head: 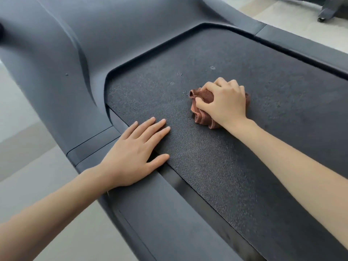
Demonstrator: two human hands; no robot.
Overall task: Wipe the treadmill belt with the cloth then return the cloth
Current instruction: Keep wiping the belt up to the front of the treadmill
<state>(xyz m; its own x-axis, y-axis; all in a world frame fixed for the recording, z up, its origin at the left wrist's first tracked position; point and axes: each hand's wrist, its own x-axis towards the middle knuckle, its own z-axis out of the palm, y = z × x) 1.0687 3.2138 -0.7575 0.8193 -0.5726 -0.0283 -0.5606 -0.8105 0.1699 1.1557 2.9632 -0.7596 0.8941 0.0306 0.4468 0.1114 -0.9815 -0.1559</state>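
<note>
My right hand (226, 102) covers most of the cloth (203, 120). Only crumpled folds show beside my thumb and under my wrist, and my fingertips curl out of sight on the far side. My left hand (135, 153) lies flat over the seam between the belt (216, 166) and the side rail (150, 213), hiding it there. The belt runs off the right and bottom edges. The motor cover (66, 53) is cut off at the top and left. I cannot tell what the pale specks (212, 68) on the belt are. A dark wheeled frame (329, 10) is cropped at the top right.
</note>
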